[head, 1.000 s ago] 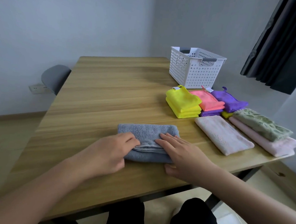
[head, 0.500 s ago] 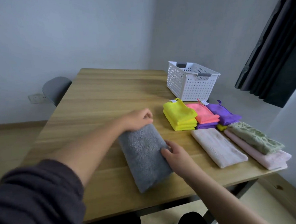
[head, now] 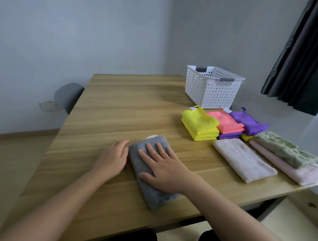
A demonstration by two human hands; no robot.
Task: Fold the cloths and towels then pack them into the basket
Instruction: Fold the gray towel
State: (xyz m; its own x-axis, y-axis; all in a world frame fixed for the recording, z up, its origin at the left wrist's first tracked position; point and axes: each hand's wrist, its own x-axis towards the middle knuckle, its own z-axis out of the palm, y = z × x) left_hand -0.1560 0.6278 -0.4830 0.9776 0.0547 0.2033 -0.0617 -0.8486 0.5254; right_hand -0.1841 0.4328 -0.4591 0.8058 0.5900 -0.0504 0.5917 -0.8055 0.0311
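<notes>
Far off to the left of the hands a grey chair (head: 68,97) is tucked against the wooden table (head: 118,109), with a wall socket (head: 47,106) just beside it; nearer me, the left hand (head: 112,158) lies on the tabletop with its fingers straight and loose, holding nothing, their tips touching the left edge of the folded grey towel (head: 153,193); the towel lies lengthwise between the hands and under the right one; the right hand (head: 165,168) presses flat on top of it, fingers spread, gripping nothing; beyond and to the right of that hand sit stacked yellow cloths (head: 200,126), a coral cloth (head: 226,124) on a purple one, and another purple cloth (head: 246,123); behind those stands the white basket (head: 211,91); well right of the right hand lies a pale pink towel (head: 242,158), then a green towel (head: 283,149) on a pink towel (head: 308,172); a dark curtain (head: 301,54) hangs above.
</notes>
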